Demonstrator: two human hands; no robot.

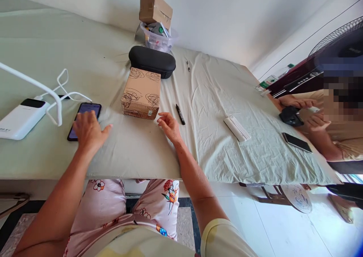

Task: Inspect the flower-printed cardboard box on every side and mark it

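Note:
My left hand (88, 130) lies flat on a dark phone (87, 109) with a lit screen, fingers stretched out over it. My right hand (169, 126) rests on the pale green cloth (136, 151) with fingers loosely apart, holding nothing. It sits just in front of a small cardboard box (141, 93) scribbled with black marker. A black marker pen (180, 114) lies on the cloth close to the right of that hand.
A white power bank (21, 119) with white cables lies far left. Behind the box are a black case (152, 61), a plastic tub (159, 41) and another carton (155, 9). A white remote-like object (237, 128) and a phone (297, 142) lie right, near another person's hands.

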